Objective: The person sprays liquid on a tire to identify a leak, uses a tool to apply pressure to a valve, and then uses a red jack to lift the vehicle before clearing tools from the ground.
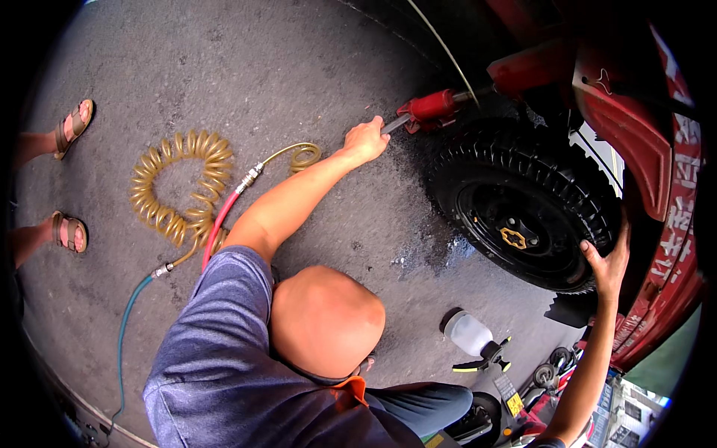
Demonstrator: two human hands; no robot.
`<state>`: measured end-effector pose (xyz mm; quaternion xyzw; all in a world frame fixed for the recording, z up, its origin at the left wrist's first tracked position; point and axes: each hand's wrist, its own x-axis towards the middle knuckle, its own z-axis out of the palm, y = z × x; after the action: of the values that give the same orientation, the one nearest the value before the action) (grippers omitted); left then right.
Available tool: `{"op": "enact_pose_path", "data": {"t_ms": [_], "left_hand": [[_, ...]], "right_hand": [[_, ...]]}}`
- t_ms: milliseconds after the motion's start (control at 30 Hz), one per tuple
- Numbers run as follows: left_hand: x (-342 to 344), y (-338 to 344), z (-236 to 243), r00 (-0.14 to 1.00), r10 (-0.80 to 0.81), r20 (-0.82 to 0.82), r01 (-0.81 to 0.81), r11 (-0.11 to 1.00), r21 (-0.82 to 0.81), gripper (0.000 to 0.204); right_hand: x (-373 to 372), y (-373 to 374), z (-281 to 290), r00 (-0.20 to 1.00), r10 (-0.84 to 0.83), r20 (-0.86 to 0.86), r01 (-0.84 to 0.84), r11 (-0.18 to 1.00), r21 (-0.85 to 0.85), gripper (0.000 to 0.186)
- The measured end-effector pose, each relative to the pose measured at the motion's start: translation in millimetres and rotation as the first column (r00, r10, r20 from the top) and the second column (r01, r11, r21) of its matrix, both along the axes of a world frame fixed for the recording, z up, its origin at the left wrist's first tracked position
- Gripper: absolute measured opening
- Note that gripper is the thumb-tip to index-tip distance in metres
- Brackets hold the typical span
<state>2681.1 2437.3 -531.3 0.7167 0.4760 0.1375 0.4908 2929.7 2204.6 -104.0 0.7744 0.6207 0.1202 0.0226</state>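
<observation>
My left hand [366, 140] is closed around the end of a metal jack handle [396, 124]. The handle runs into a red bottle jack [433, 109], which stands by the far side of a wheel under a red vehicle. That wheel has a black tire with chunky tread [515, 160] and a dark rim with a yellow-edged hub centre [514, 238]. On the tire's near right edge rests my right hand [609, 261], its thumb on the sidewall and its fingers around the tread, partly hidden.
A coiled amber air hose [183, 187] lies left, joined to red [218, 224] and teal [123, 328] hoses. A spray bottle [469, 333] stands near the wheel. Another person's sandalled feet [71, 231] are at far left. Red bodywork [627, 127] overhangs the wheel; a parked motorbike [515, 418] is lower right.
</observation>
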Motion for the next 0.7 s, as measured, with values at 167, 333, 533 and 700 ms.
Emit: {"op": "enact_pose_path", "data": {"t_ms": [167, 333, 533, 700], "left_hand": [[-0.4, -9.0, 1.7, 0.999, -0.022, 0.046, 0.022, 1.000, 0.009, 0.032], [2.9, -16.0, 1.1, 0.999, -0.010, 0.038, 0.009, 0.999, 0.036, 0.033], [-1.5, -20.5, -3.5, 0.998, 0.028, 0.055, -0.029, 0.999, 0.027, 0.033], [-7.9, -26.5, -5.6, 0.999, 0.018, 0.045, -0.018, 1.000, 0.018, 0.033]], "right_hand": [[-3.3, -0.4, 0.9, 1.000, -0.006, -0.003, 0.006, 1.000, -0.003, 0.107], [-3.8, -1.5, -0.5, 1.000, 0.005, -0.029, -0.005, 1.000, 0.011, 0.106], [-4.3, -1.3, -0.3, 0.999, -0.023, 0.025, 0.023, 1.000, 0.007, 0.108], [-2.4, -1.5, -3.0, 1.000, -0.009, 0.026, 0.009, 1.000, 0.013, 0.109]]}}
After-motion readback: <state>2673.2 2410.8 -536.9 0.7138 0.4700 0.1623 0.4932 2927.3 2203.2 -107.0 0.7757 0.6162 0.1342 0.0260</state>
